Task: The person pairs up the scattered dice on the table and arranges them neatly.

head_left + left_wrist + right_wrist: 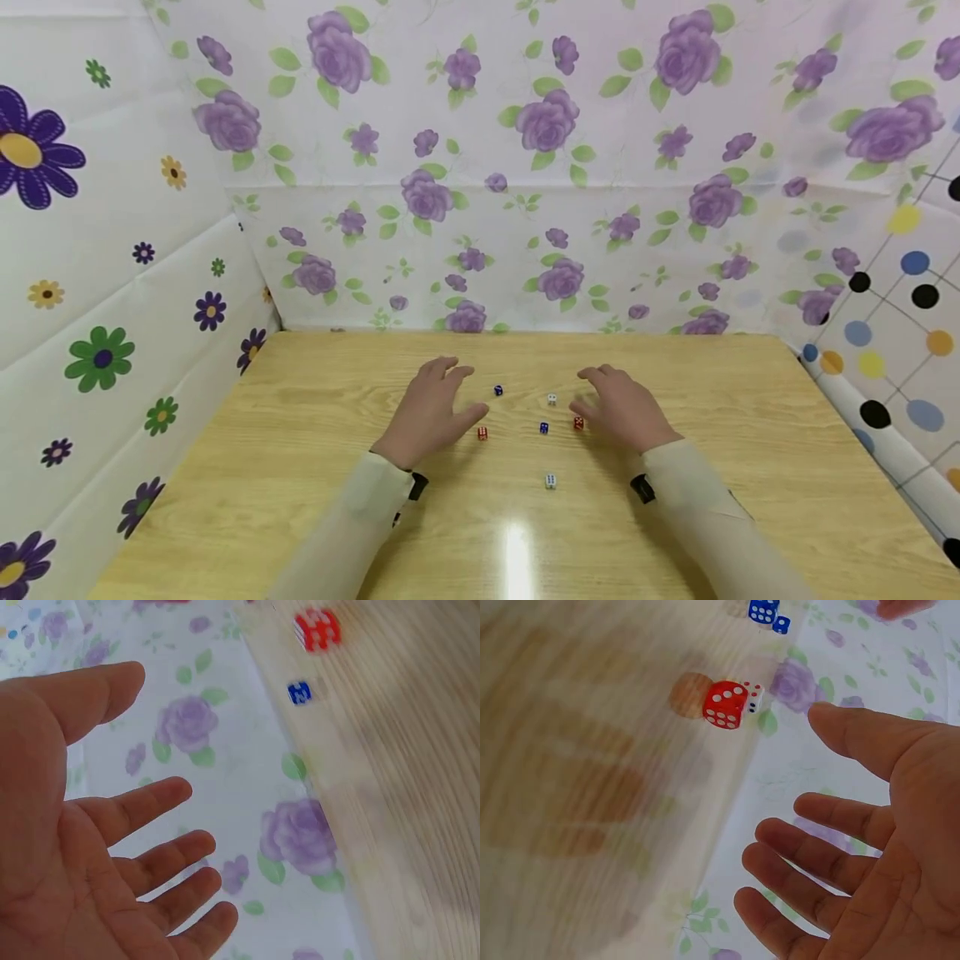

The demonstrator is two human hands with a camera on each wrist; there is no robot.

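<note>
My left hand [431, 412] hovers over the table with fingers spread and loosely bent, holding nothing. Just right of its thumb lies a red die [482, 433], with a blue die [498, 390] farther back. My right hand [621, 408] is likewise relaxed, its palm bare in the right wrist view. Beside its thumb sits another red die [726, 705], and a white die [552, 399] lies behind that. Between the hands is a second blue die [543, 427]. Nearer the front rests a second white die [551, 481].
The dice lie on a light wooden table [300, 500]. A flowered cloth [510, 250] hangs along its back edge. Patterned sheets also flank the left side [112, 275] and the right side [892, 333]. Dark bands [642, 488] circle the wrists.
</note>
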